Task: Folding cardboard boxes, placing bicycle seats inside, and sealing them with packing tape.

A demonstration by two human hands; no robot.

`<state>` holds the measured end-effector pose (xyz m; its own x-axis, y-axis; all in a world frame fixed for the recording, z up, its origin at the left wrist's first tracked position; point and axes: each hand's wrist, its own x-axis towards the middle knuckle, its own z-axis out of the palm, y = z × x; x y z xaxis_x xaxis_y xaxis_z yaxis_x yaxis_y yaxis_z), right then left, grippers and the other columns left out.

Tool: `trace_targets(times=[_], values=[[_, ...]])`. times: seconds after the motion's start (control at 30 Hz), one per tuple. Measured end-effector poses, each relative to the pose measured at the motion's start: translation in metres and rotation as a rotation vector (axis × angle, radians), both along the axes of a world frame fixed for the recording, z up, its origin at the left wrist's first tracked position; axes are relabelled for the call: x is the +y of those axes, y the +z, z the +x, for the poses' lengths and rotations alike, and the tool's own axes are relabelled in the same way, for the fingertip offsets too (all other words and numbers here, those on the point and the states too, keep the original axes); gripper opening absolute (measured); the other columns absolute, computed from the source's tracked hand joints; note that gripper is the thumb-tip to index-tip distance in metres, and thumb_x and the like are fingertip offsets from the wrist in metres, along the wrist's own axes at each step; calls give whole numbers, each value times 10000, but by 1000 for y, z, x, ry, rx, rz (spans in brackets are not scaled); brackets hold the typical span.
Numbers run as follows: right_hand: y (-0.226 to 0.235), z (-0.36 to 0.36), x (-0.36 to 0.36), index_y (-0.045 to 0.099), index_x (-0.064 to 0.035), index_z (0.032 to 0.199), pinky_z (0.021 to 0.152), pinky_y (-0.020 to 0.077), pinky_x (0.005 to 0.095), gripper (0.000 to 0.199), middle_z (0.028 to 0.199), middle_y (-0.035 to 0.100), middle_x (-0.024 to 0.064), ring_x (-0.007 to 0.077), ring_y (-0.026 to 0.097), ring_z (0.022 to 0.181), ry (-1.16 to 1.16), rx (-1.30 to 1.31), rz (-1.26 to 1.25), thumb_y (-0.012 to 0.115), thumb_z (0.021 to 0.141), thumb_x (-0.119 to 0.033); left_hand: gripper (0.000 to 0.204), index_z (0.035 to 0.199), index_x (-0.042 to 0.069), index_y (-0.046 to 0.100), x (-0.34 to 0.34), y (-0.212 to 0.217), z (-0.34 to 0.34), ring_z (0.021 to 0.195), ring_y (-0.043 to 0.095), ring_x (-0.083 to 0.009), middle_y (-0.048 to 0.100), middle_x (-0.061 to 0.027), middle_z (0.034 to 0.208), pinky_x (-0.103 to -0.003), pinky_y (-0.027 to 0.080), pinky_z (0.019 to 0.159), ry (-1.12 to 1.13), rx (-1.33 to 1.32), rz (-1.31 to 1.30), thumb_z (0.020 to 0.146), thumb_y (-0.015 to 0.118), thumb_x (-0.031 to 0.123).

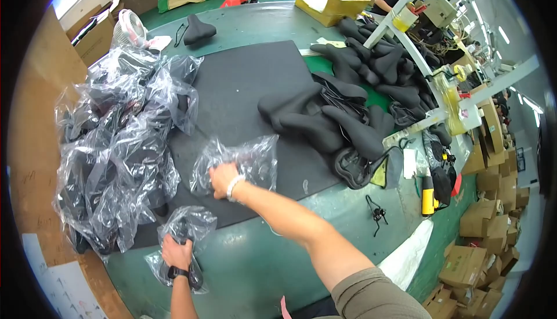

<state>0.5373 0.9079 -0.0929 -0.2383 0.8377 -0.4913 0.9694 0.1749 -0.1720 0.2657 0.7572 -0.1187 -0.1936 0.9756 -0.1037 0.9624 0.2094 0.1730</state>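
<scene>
1. Both hands are at work at the near edge of a green table [261, 261]. The right hand [223, 179] reaches forward and to the left, forearm stretched across the table, palm down, with a pale bracelet at the wrist.
2. Its fingers press down on and gather an empty clear plastic bag [243, 162]; the grip looks like a loose clutch on the film rather than a tight fist.
3. The left hand [177, 252] comes up from the lower edge, wearing a dark wristband, and is clenched around a bagged black saddle [185, 232].
4. That bagged saddle sits at the front edge of the table, just beside a dark foam mat [249, 87]; its bag is crumpled and glossy, and the black form inside is only partly visible.
5. The empty bag lies flat on the mat's near part, wrinkled and transparent.
6. On the left rises a heap of bagged saddles [116, 145]; to the right lies a pile of bare black saddles [348, 110].
</scene>
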Motion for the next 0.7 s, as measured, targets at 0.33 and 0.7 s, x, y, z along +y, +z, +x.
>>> trace_targets(times=[0.33, 0.7], values=[[-21, -12, -264, 628, -66, 1108, 841, 523, 448, 459, 1053, 656, 170, 352, 636, 999, -78, 119, 54, 743, 704, -250, 545, 1134, 50, 606, -170, 85, 21, 999, 624, -379, 658, -179, 1064, -472, 511, 833, 136, -554, -203, 673, 690, 329], [-30, 32, -433, 548, 95, 1171, 854, 493, 448, 642, 1007, 667, 244, 372, 634, 925, -99, 134, 130, 741, 736, -336, 696, 1286, -1, 495, -580, 337, -137, 1050, 601, -391, 616, -219, 1124, -429, 476, 914, 449, -967, 709, 707, 799, 237]])
